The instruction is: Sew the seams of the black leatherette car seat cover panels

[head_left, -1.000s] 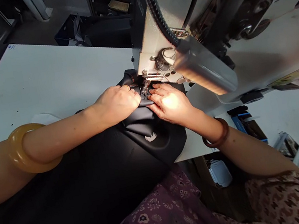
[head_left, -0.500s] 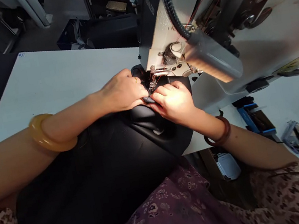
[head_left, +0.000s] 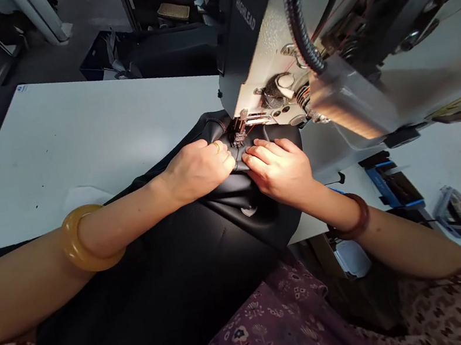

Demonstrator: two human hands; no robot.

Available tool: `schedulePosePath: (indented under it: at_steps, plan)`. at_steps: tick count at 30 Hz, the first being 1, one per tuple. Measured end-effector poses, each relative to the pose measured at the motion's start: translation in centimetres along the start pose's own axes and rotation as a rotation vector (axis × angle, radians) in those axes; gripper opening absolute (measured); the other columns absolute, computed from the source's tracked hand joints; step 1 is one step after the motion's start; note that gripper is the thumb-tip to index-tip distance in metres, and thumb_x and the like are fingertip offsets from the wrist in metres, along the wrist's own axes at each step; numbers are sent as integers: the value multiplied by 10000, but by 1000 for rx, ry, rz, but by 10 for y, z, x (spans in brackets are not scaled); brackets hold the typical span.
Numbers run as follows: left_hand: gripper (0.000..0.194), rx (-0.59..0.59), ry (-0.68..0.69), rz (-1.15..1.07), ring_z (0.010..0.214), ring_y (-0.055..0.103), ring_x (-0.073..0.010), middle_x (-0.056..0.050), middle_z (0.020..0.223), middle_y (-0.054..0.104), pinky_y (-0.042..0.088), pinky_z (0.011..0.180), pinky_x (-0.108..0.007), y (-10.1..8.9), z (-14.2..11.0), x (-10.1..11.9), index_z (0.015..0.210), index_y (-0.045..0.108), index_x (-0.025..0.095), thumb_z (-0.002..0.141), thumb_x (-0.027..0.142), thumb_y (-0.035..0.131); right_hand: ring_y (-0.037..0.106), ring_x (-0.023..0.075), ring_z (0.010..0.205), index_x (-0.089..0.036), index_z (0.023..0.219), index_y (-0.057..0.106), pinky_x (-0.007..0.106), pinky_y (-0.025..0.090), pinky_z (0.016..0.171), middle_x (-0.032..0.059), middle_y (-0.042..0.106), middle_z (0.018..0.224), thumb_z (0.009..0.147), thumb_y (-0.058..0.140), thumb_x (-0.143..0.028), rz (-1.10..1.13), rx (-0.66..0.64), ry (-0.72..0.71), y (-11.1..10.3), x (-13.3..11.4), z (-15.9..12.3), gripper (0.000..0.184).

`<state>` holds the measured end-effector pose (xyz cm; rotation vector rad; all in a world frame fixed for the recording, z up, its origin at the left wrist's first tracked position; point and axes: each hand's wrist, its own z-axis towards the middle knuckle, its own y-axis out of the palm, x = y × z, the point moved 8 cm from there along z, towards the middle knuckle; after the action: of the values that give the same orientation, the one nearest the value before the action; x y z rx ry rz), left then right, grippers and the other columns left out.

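Note:
A large piece of black fabric point(head_left: 175, 265) runs from my lap up under the presser foot point(head_left: 238, 133) of a cream industrial sewing machine point(head_left: 319, 20). My left hand point(head_left: 198, 169), with a ring and a yellow bangle on the wrist, is curled with its fingertips pinching the fabric just left of the foot. My right hand point(head_left: 279, 170), brown bangle at the wrist, presses bent fingers on the fabric fold directly in front of the foot. The two hands almost touch. Red thread runs down the machine head.
The white sewing table point(head_left: 73, 140) stretches to the left. A machine lamp point(head_left: 347, 104) hangs low over the right hand. Blue boxes point(head_left: 389, 186), cables and a plastic container point(head_left: 454, 210) lie lower right. Dark bins point(head_left: 111, 51) stand beyond the table's far edge.
The view has shifted; both hands stay at the presser foot, gripping the fabric, which has fed a little further back under the foot.

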<state>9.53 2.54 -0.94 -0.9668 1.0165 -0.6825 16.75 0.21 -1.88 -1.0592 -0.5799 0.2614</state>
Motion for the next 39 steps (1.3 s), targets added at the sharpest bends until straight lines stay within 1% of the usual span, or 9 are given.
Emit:
schedulePosePath:
  at_steps: [8, 15, 18, 21, 23, 25, 29, 34, 39]
  plan:
    - [309, 60, -100, 22, 706, 604, -179, -75, 701, 666, 332, 538, -286, 0, 7, -1, 782, 669, 111, 856, 43, 377, 568, 234, 1056, -146, 1013, 640, 407, 339, 911, 83, 662, 1112, 942, 399, -304, 97, -84, 99, 9, 20, 7, 297]
    - [364, 85, -137, -27, 788, 627, -207, -116, 864, 704, 422, 629, -328, 5, 9, -2, 914, 678, 96, 896, 79, 315, 585, 243, 985, -137, 1010, 638, 409, 399, 899, 118, 658, 1071, 930, 395, -348, 150, -154, 142, 18, 26, 14, 332]
    - [353, 191, -231, -158, 1063, 592, -207, -97, 1188, 638, 464, 828, -349, 9, -15, -5, 1172, 590, 150, 940, 165, 325, 564, 255, 1078, -95, 1181, 566, 385, 448, 879, 150, 593, 1221, 918, 417, -342, 220, -139, 125, 9, 26, -1, 391]
    - [437, 232, -517, -305, 1302, 416, -207, -113, 1411, 449, 381, 1042, -381, 30, -68, -13, 1370, 391, 165, 939, 236, 376, 550, 248, 1129, -104, 1235, 535, 377, 479, 881, 147, 571, 1264, 900, 438, -279, 359, -130, 70, -8, 19, -45, 390]
    - [515, 128, -775, -367, 1330, 376, -242, -166, 1424, 412, 353, 1075, -408, 58, -113, -17, 1392, 334, 101, 923, 297, 414, 626, 216, 969, -166, 1088, 626, 355, 515, 799, 95, 670, 1077, 901, 428, -279, 515, -251, 88, -7, 9, -88, 295]
    - [589, -38, -886, -367, 1351, 330, -283, -190, 1433, 388, 309, 1096, -449, 83, -147, -14, 1403, 301, 65, 905, 344, 445, 653, 204, 895, -202, 1006, 656, 359, 527, 789, 64, 697, 986, 900, 427, -328, 714, -459, 226, 8, -3, -135, 282]
    - [709, -159, -999, -278, 1314, 358, -330, -237, 1456, 319, 326, 1049, -440, 94, -184, -15, 1434, 189, 24, 908, 442, 415, 637, 237, 1007, -243, 1059, 649, 402, 500, 905, 53, 681, 1083, 859, 474, -431, 1161, -774, 539, 45, -50, -209, 326]
    - [655, -303, -1021, -256, 1046, 561, -298, -215, 1175, 588, 401, 859, -420, 89, -206, -8, 1354, 322, 39, 937, 538, 240, 581, 271, 1128, -282, 1132, 592, 410, 441, 991, 80, 626, 1208, 818, 529, -501, 1431, -702, 763, 69, -83, -234, 388]
    - [768, -424, -1079, -245, 1079, 526, -374, -270, 1164, 570, 359, 891, -454, 101, -217, -6, 1328, 369, 17, 845, 613, 409, 608, 267, 1070, -186, 1016, 550, 393, 498, 891, 128, 638, 1143, 733, 561, -608, 1513, -717, 944, 85, -92, -237, 508]
